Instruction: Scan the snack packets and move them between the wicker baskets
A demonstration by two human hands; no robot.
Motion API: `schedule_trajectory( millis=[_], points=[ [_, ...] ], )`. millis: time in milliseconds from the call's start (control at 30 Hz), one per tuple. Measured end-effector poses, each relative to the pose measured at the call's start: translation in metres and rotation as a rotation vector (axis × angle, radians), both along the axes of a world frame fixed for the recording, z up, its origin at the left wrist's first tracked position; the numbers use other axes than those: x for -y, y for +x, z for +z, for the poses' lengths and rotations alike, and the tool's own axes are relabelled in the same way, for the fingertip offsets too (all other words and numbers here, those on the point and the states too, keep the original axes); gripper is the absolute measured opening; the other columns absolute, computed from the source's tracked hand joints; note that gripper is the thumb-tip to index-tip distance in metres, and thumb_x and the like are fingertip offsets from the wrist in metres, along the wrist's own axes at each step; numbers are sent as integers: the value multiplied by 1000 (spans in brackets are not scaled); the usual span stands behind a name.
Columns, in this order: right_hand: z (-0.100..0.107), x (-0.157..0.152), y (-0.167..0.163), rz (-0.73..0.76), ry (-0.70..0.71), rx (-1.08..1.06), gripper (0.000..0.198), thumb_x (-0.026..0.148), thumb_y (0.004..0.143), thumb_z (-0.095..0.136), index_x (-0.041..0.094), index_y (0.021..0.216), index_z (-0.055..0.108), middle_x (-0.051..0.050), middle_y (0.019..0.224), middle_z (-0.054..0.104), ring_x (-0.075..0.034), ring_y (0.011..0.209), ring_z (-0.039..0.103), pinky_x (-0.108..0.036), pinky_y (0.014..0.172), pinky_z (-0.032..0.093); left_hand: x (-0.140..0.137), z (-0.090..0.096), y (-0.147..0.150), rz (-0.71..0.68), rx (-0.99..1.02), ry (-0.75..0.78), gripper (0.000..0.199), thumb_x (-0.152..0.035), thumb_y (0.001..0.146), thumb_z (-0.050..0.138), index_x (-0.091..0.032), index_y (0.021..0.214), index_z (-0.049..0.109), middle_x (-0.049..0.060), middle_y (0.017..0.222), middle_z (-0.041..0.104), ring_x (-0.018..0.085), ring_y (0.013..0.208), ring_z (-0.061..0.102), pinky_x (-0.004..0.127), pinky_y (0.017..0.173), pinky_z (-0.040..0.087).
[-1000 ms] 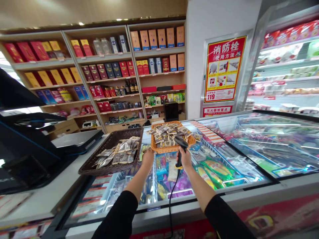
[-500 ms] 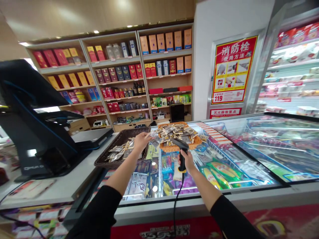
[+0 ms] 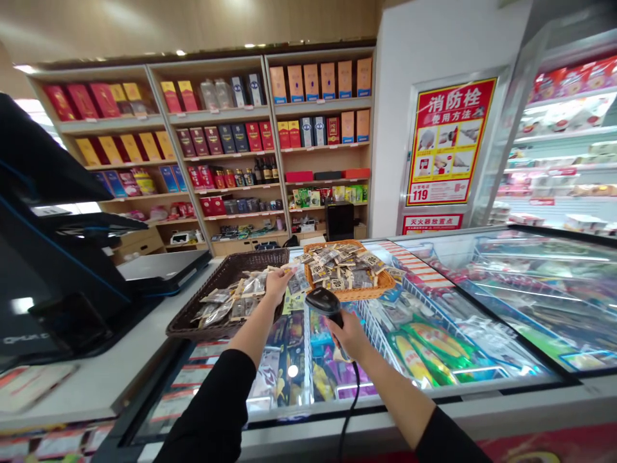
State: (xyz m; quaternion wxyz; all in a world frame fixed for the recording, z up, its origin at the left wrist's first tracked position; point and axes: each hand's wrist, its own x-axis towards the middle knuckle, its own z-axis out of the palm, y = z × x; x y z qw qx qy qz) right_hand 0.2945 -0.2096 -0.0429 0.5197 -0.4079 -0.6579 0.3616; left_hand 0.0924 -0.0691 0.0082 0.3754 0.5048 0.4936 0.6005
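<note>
My right hand [image 3: 351,335] is wrapped round the grip of a black barcode scanner [image 3: 324,301]; its head points up and left, towards my left hand. The fingers of my left hand [image 3: 279,281] are pinched on a small clear packet [image 3: 299,280], which shows at the fingertips. That hand is over the right edge of a dark brown wicker basket [image 3: 179,325], where several small clear packets [image 3: 222,297] lie. Just beyond the scanner, an orange wicker basket [image 3: 369,294] is heaped with small packets bearing printed tan labels [image 3: 337,263].
Both baskets rest on the glass top of a chest freezer [image 3: 463,395] with bagged goods inside. A black checkout terminal [image 3: 53,257] and a flat scale [image 3: 166,267] stand on the counter at left. The scanner's cable [image 3: 351,408] hangs over the freezer's front edge.
The scanner has swung left and lower, its head now turned towards the packet in my left hand. My left hand has come slightly lower. The view has shifted a little.
</note>
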Motion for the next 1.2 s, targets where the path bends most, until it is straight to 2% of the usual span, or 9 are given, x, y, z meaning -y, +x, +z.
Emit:
schedule_trajectory(
  millis=[133, 433, 600, 700, 833, 967, 1067, 1133, 1200],
  points=[
    [2, 2, -3, -42, 42, 79, 19, 36, 82, 57, 19, 77, 57, 3, 43, 51, -15, 37, 48, -25, 42, 34, 1, 1, 1, 9, -17, -17, 46, -51, 52, 80, -11, 71, 69, -2, 49, 54, 11, 50, 49, 21, 47, 34],
    [-3, -1, -2, -43, 21, 57, 21, 37, 84, 55, 19, 75, 58, 3, 44, 51, -16, 38, 49, -25, 42, 35, 1, 2, 1, -18, -1, -32, 44, -48, 54, 80, -11, 77, 71, 0, 56, 61, 11, 52, 52, 21, 48, 36],
    [-6, -1, -3, -2, -26, -60, 25, 43, 84, 56, 19, 76, 55, 5, 43, 50, -13, 34, 45, -24, 39, 35, 7, 5, 6, 0, -38, -15, 39, -45, 57, 77, -11, 76, 72, 2, 57, 62, 13, 54, 53, 23, 51, 37],
    [-9, -5, 0, 22, -100, -217, 32, 50, 80, 58, 19, 78, 53, 6, 46, 50, -11, 33, 43, -23, 35, 34, 11, 10, 8, 78, -103, 64, 36, -46, 64, 71, -13, 78, 72, 2, 59, 63, 14, 57, 55, 24, 54, 39],
    [-13, -11, 7, -58, -191, -474, 43, 60, 73, 62, 20, 85, 52, 6, 51, 51, -11, 33, 45, -22, 32, 34, 17, 24, -21, 316, -398, 152, 33, -47, 73, 62, -17, 82, 70, 4, 71, 67, 18, 67, 59, 25, 61, 41],
    [-12, -13, 11, -108, -197, -552, 45, 61, 70, 65, 20, 80, 49, 6, 50, 52, -10, 34, 45, -21, 31, 34, 32, 32, -81, 457, -766, -112, 30, -46, 73, 64, -16, 70, 65, 10, 69, 66, 26, 74, 61, 30, 66, 41],
    [-9, -13, 11, -110, -190, -562, 46, 61, 68, 68, 20, 77, 48, 6, 49, 52, -10, 33, 45, -20, 31, 34, 47, 34, -111, 523, -787, -196, 39, -43, 72, 68, -12, 96, 67, 17, 89, 67, 32, 90, 62, 34, 74, 43],
    [-9, -12, 10, -115, -203, -589, 48, 63, 67, 68, 20, 76, 48, 6, 48, 52, -10, 33, 45, -21, 31, 35, 56, 35, -115, 566, -848, -160, 51, -40, 74, 67, -11, 115, 61, 21, 109, 62, 33, 101, 59, 36, 80, 43],
    [-9, -12, 10, -124, -214, -611, 49, 64, 65, 69, 21, 75, 48, 6, 48, 52, -10, 33, 45, -21, 31, 35, 64, 39, -107, 568, -982, -63, 49, -39, 78, 62, -15, 121, 60, 19, 121, 56, 33, 109, 55, 37, 86, 43]
  ],
)
